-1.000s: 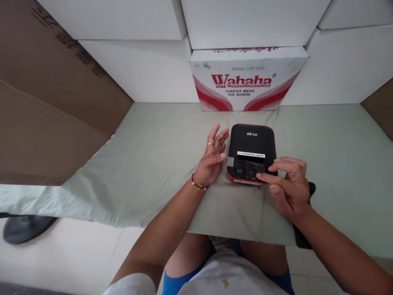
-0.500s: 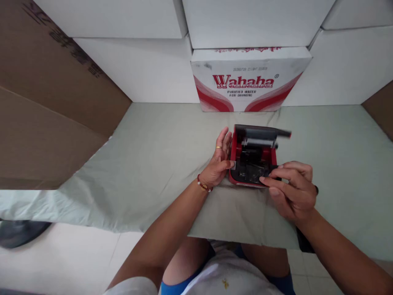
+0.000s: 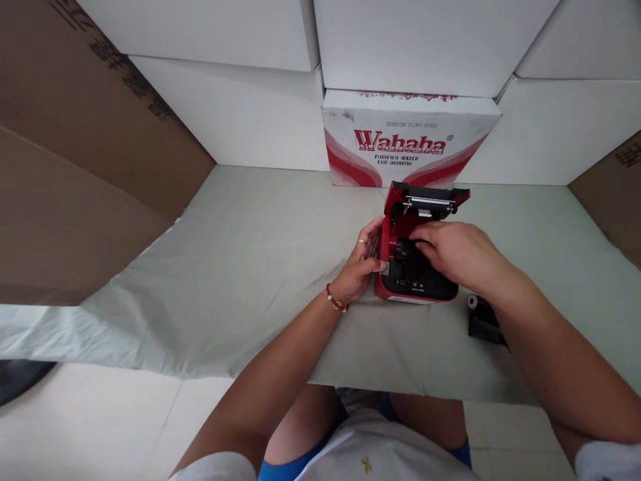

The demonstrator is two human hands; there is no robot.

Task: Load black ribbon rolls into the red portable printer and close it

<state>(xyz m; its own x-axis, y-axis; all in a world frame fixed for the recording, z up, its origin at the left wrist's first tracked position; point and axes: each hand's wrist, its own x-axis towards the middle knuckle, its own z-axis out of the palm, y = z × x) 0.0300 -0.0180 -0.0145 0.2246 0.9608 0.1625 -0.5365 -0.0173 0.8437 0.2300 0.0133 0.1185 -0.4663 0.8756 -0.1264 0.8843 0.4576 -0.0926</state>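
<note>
A small red and black device [image 3: 420, 284] sits on the cloth-covered table with its lid [image 3: 431, 194] raised, showing a metal roller inside the lid. My left hand [image 3: 361, 266] grips the device's left side, thumb on the front corner and fingers along the wall. Over the open compartment, my right hand [image 3: 451, 250] reaches in from the right with its fingers bent together. Its fingertips are partly inside, and what they hold, if anything, is hidden.
A black object with a pale roll end [image 3: 483, 321] lies right of the device, partly under my right forearm. Behind stands a white and red Wahaha box [image 3: 410, 143] against white boxes [image 3: 410, 40]. A brown carton [image 3: 90, 200] rises at the left.
The lid stands further open. My right hand has moved from the device's front edge back over its inside. The black object at the right shows more.
</note>
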